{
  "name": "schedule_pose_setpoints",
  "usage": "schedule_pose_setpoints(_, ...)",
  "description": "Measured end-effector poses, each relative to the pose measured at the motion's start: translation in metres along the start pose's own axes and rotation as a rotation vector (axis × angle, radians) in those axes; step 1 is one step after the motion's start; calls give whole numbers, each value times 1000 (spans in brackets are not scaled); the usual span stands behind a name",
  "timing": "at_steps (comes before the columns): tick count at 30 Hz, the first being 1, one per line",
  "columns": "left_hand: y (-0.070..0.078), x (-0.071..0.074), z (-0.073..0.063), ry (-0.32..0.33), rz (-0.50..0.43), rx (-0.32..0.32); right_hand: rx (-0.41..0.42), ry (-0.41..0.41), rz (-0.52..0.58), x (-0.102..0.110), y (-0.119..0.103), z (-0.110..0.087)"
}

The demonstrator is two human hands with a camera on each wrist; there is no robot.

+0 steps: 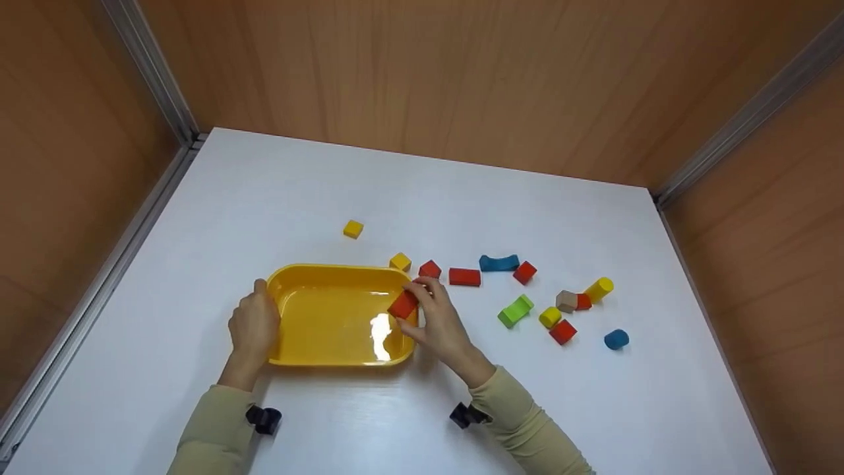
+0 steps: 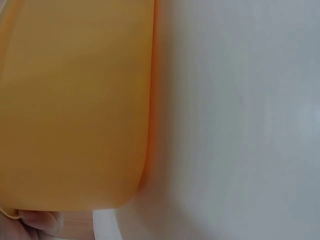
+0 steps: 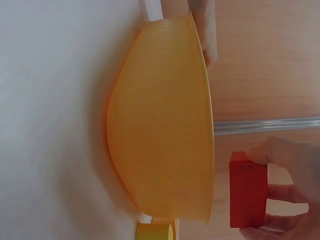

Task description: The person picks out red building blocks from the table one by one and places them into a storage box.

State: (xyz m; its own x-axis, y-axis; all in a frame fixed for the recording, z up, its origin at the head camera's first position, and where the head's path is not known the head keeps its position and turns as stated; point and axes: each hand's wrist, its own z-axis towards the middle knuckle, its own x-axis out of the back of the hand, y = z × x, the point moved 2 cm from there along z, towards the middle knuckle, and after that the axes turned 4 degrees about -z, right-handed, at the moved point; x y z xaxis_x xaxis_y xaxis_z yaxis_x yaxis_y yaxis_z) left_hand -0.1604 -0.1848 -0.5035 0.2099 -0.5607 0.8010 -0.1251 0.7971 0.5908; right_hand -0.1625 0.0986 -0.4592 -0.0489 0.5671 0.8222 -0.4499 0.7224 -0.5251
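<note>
A yellow plastic tray point(image 1: 323, 323) stands on the white table, nothing lying in it. My left hand point(image 1: 256, 323) grips its left rim; in the left wrist view only some fingers point(image 2: 47, 221) show at the tray's corner. Thumb and fingers of my right hand point(image 1: 448, 330) pinch a red rectangular block point(image 1: 402, 305) above the tray's right end. The right wrist view shows this red block point(image 3: 248, 195) held higher than the rim, apart from the tray wall point(image 3: 160, 120).
Beyond the tray lie two yellow blocks point(image 1: 353, 229). To the right are several red blocks point(image 1: 465, 277), a blue arched block point(image 1: 499, 263), a green block point(image 1: 515, 311), yellow cylinders point(image 1: 599, 289), a plain wooden block point(image 1: 566, 301) and a blue cylinder point(image 1: 616, 339). Wooden panels point(image 1: 422, 79) enclose the table.
</note>
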Motion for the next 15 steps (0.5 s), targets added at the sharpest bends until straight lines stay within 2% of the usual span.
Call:
schedule_pose_setpoints(9,0,0,0,-1,7,1,82,-45,11,-22,-15,9)
schedule_pose_setpoints(15,0,1,-1,18,5,-25,108,-56,-23,-37,-22,12)
